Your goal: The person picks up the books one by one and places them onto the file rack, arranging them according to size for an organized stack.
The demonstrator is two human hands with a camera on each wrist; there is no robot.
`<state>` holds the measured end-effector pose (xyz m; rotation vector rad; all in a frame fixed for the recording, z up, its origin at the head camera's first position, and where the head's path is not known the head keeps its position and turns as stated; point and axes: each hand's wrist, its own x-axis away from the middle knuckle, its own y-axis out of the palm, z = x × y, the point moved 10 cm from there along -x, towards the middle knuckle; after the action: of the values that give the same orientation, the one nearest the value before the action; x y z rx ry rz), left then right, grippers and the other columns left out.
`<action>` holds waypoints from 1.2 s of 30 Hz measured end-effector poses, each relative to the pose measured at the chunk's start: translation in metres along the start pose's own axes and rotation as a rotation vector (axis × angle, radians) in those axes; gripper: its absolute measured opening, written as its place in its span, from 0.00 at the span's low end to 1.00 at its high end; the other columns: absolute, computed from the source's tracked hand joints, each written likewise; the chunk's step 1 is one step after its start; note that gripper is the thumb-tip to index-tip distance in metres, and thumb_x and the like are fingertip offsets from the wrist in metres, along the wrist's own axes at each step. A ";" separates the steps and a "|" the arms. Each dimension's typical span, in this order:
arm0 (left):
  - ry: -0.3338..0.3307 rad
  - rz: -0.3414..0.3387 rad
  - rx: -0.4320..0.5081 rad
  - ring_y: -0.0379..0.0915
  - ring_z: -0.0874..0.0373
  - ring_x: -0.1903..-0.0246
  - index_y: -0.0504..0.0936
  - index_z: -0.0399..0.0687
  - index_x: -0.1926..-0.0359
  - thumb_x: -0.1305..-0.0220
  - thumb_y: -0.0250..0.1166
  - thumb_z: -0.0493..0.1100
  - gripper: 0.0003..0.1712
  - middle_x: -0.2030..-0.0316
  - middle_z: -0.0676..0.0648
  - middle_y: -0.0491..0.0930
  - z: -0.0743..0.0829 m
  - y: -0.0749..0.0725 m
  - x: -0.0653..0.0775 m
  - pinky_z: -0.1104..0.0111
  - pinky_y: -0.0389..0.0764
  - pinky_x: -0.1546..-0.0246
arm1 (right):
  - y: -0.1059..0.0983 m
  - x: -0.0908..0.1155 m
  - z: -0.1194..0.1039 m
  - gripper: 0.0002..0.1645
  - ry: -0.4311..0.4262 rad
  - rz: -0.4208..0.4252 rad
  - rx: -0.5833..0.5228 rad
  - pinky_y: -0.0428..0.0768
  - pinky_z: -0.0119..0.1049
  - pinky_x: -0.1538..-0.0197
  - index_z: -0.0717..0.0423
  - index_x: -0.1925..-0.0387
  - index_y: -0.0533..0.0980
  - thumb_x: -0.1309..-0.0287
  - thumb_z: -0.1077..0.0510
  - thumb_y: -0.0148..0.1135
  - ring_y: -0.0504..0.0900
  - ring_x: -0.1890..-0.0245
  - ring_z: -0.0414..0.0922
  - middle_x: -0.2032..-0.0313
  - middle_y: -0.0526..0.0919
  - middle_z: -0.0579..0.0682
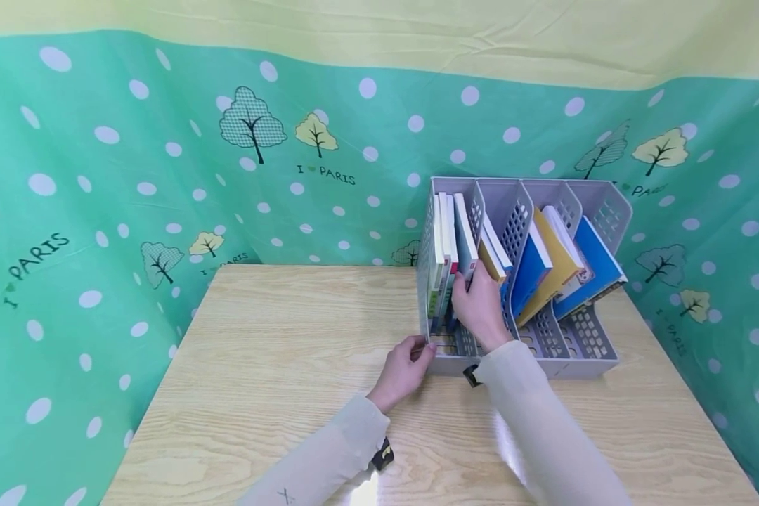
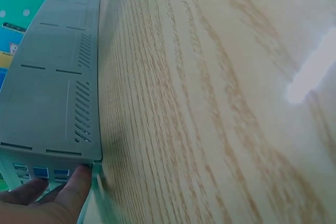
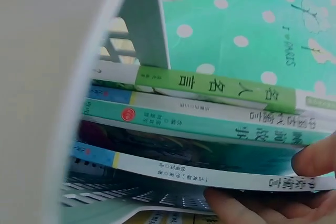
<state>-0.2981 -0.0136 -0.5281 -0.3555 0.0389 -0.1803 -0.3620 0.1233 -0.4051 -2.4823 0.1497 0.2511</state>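
Note:
A grey file rack (image 1: 578, 369) with several compartments stands at the table's right, holding books. Inside its leftmost compartment, my right hand (image 1: 481, 306) pinches a white-spined book (image 3: 157, 169), thumb on one side and fingers on the other. That book leans slightly apart from a green-and-white book (image 3: 215, 88) and thinner volumes beside it, among them a teal-spined book (image 3: 184, 124). At the rack's front left corner, my left hand (image 1: 401, 372) grips the edge. In the left wrist view its fingers (image 2: 73, 192) touch the slotted end wall; some fingertips are hidden.
Blue book (image 1: 533, 270), yellow book (image 1: 553, 263) and another blue book (image 1: 591, 277) tilt in the compartments to the right. Wooden table (image 1: 278, 351) extends left of the rack. A green dotted curtain (image 1: 329, 140) hangs behind it.

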 end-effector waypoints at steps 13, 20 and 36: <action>-0.024 0.012 0.020 0.76 0.49 0.48 0.71 0.34 0.40 0.28 0.52 0.51 0.27 0.47 0.38 0.78 -0.004 -0.002 -0.001 0.61 0.78 0.48 | 0.002 0.031 -0.015 0.32 -0.081 -0.029 -0.013 0.76 0.52 0.45 0.57 0.30 0.57 0.32 0.55 0.49 0.74 0.41 0.53 0.37 0.70 0.60; -0.018 0.003 0.033 0.76 0.48 0.48 0.71 0.33 0.40 0.28 0.52 0.51 0.27 0.47 0.38 0.77 -0.002 -0.004 0.000 0.61 0.78 0.48 | -0.002 0.047 -0.016 0.32 -0.109 -0.030 0.016 0.72 0.54 0.41 0.57 0.30 0.58 0.33 0.55 0.51 0.69 0.37 0.54 0.36 0.69 0.60; 0.109 0.011 -0.155 0.74 0.41 0.48 0.72 0.33 0.41 0.29 0.53 0.50 0.27 0.44 0.35 0.74 0.028 -0.027 0.012 0.58 0.80 0.51 | -0.009 0.076 -0.032 0.25 -0.253 -0.043 0.130 0.78 0.50 0.46 0.60 0.38 0.69 0.34 0.55 0.55 0.77 0.46 0.53 0.43 0.76 0.58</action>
<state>-0.2893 -0.0309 -0.4922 -0.5002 0.1629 -0.1864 -0.2814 0.1072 -0.3914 -2.2990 0.0060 0.5163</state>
